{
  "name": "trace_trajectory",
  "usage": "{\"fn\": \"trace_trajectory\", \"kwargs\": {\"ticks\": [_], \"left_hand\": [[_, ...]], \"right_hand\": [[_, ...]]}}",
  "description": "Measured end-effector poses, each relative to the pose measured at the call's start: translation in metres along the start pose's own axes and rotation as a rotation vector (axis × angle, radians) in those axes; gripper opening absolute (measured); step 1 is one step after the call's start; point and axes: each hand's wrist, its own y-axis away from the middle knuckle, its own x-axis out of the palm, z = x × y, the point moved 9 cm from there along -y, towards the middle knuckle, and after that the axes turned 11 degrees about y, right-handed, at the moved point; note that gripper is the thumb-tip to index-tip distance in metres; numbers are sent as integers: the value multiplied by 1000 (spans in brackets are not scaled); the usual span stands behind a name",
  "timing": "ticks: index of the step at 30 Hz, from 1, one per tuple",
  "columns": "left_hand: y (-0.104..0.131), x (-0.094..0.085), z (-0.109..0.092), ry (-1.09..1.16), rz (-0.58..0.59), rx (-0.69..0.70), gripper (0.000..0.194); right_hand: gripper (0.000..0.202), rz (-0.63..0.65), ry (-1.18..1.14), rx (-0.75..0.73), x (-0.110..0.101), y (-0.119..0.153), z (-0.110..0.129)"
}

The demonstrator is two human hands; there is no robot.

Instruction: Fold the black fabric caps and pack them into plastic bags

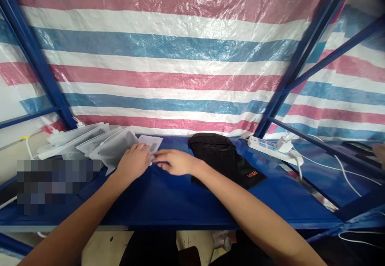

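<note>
A white sheet with a printed block [154, 142] lies on the blue table beside several pale plastic pouches. My left hand [134, 161] rests over its near left part, fingers bent down at its edge. From the other side, my right hand [177, 162] meets the left fingertips at the sheet's near corner, index finger stretched out and the others curled. Between the fingertips a small white bit shows; its exact outline is too small to tell. Right of my hands lies a black cloth item with orange lettering [222, 158], touched by neither hand.
The pale pouches [114, 146] lean in a row at left. A white power strip [267, 148] with plugs and cables sits at right. Blue metal posts [279, 77] frame the table [168, 206], and a striped plastic sheet [168, 45] hangs behind. A blurred-out area covers the left.
</note>
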Motion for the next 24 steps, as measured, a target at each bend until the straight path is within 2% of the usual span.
{"fn": "trace_trajectory", "kwargs": {"ticks": [1, 3, 5, 8, 10, 12, 14, 16, 18, 19, 21, 23, 24], "left_hand": [[-6, 2, -10, 41, 13, 35, 33], [-18, 6, -37, 156, 46, 130, 33], [-28, 11, -66, 279, 96, 214, 36], [-38, 21, -102, 406, 171, 259, 42], [-41, 31, -118, 460, 220, 250, 49], [-40, 40, -128, 486, 256, 250, 59], [-37, 47, -133, 489, 274, 283, 71], [-33, 51, -133, 489, 277, 326, 74], [-31, 49, -123, 496, 248, 336, 64], [-31, 45, -116, 497, 218, 323, 57], [-34, 38, -96, 469, 146, 264, 42], [-36, 30, -77, 389, 84, 176, 35], [-37, 26, -71, 340, 61, 138, 34]], "right_hand": [[37, -49, -3, 44, -16, 8, -17], [35, -104, 83, 249, -44, 33, -66], [32, -26, 183, 484, -60, 69, -120], [38, 137, 265, 781, -67, 127, -181], [53, 238, 344, 952, -61, 155, -202], [59, 288, 396, 1033, -48, 162, -206], [58, 271, 398, 1038, -31, 149, -198], [53, 166, 344, 1000, -18, 128, -186], [46, -3, 188, 879, -14, 105, -171], [44, -67, 72, 800, -14, 96, -165], [41, -119, -126, 695, -21, 88, -159], [41, -114, -115, 766, -37, 101, -172], [41, -130, 7, 864, -52, 114, -183]]}}
